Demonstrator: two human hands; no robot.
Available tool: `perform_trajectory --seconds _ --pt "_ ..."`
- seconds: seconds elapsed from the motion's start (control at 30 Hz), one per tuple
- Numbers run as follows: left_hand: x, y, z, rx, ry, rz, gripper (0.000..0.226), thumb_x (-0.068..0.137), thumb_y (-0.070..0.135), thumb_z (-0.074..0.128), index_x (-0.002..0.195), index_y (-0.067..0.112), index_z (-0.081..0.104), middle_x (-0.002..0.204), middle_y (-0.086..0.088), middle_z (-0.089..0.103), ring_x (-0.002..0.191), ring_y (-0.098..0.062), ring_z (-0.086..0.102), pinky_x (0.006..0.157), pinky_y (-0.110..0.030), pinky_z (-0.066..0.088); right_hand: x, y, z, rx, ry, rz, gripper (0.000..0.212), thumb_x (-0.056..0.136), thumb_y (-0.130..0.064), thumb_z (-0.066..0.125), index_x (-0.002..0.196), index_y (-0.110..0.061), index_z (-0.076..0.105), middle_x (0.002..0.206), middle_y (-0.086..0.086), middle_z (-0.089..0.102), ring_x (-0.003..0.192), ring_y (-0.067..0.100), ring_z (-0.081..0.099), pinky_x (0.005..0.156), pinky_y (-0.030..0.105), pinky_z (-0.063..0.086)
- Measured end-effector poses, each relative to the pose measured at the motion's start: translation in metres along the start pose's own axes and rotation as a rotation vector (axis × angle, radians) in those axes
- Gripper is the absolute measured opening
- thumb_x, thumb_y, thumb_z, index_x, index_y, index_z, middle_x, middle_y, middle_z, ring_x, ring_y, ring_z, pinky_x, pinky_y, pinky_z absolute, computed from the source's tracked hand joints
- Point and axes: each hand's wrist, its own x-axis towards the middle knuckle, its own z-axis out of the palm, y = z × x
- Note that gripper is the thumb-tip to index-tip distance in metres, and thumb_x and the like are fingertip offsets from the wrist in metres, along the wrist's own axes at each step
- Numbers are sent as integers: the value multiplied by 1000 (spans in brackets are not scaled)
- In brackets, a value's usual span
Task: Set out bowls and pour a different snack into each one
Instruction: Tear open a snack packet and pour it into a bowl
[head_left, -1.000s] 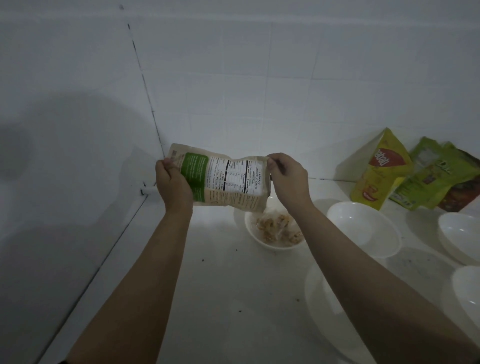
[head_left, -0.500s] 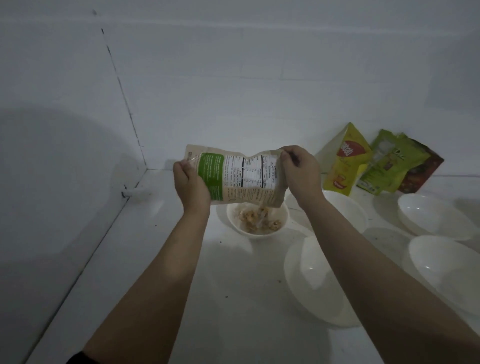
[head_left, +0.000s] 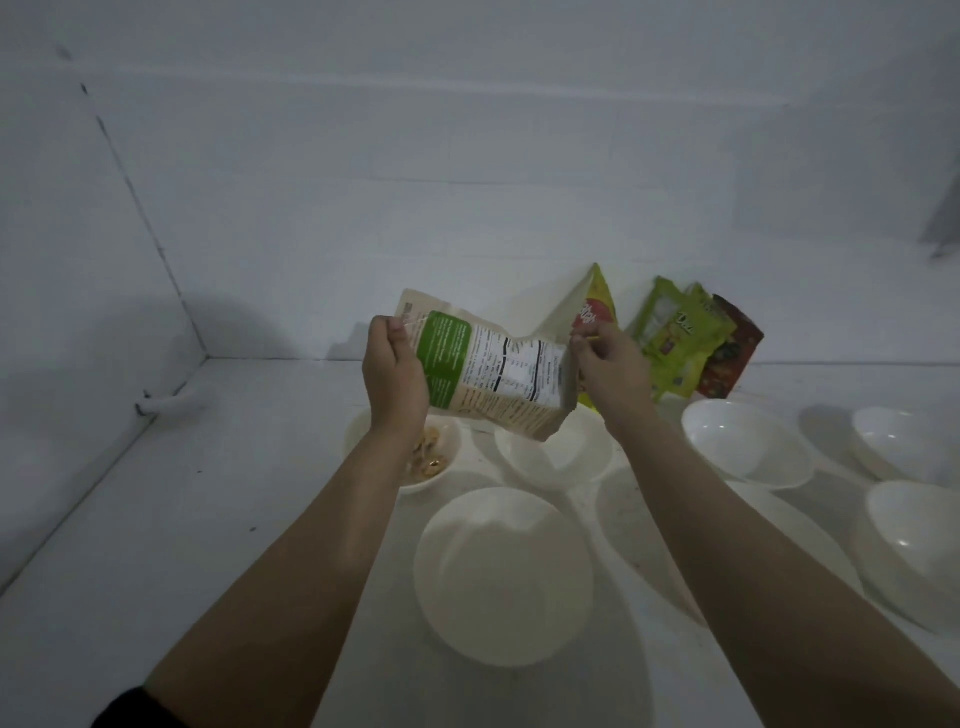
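Above the white table (head_left: 260, 519), a beige paper snack pouch with a green label panel (head_left: 483, 371) is pinched at both ends, left hand (head_left: 395, 379) and right hand (head_left: 613, 366) each clamped on it, over the empty white bowl (head_left: 558, 457); the filled small bowl (head_left: 431, 457) sits beside. The mouth is best kept upright to avoid mixing.

Beige snack pouch (head_left: 493, 371) between both hands (head_left: 396, 379), above white bowls (head_left: 553, 454) on a white counter (head_left: 218, 519)

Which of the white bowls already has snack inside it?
The small white bowl farthest left, partly behind the left forearm; the other white bowls look empty.
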Motion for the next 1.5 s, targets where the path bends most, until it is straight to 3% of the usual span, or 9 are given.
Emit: perform_trajectory --seconds 0.1,0.17,0.3,0.57,0.93,1.07,1.2,1.5 --pt "-5 3 9 83 17 82 30 107 29 27 86 12 41 74 3 51 59 -7 47 51 -15 39 7 15 -10 20 -84 1 13 98 -14 53 91 -15 63 80 7 67 68 21 60 66 37 50" --pt "-7 3 12 115 29 117 31 106 30 27 85 12 40 73 0 49 59 -10 44 52 -19 38 9 21 -13 -6 -121 -8 13 99 -13 52 92 -13 63 86 9 68 76 25 64 69 34 54" --pt "-12 4 14 150 45 137 31 105 32 30 84 11 40 75 -5 50 65 -15 45 58 -30 38 13 36 -15 58 -213 11 15 99 -11 51 88 -15 60 92 12 66 90 31 67 77 42 61" --pt "-15 10 9 183 103 117 31 105 32 31 83 13 42 73 -1 50 62 -11 44 55 -22 37 16 34 -10 79 -299 -34 13 100 -8 49 92 -10 59 93 12 64 91 32 67 78 43 61" --pt "-8 12 7 203 45 159 31 106 32 30 82 14 40 73 -2 50 63 -11 45 55 -22 37 21 33 -9 36 -259 -60 13 100 -9 48 94 -11 60 85 3 64 79 21 64 78 48 60" --pt "-8 10 6 178 41 158 30 106 28 31 82 14 39 68 5 45 56 -1 40 50 -14 34 18 34 -8 39 -250 -57 13 100 -10 48 95 -9 60 92 10 66 84 24 67 77 45 61" --pt "-8 8 4 163 36 149 30 106 28 31 80 15 38 68 5 45 55 -1 39 51 -13 34 16 32 -9 49 -254 -47 13 100 -9 49 95 -10 61 92 8 66 86 24 66 78 41 61" --pt "-7 13 2 155 40 169 32 106 30 31 84 10 42 69 3 46 57 -3 39 51 -14 34 13 22 -11 -19 -216 -84 12 100 -10 49 92 -9 58 86 3 65 85 26 64 81 52 56"
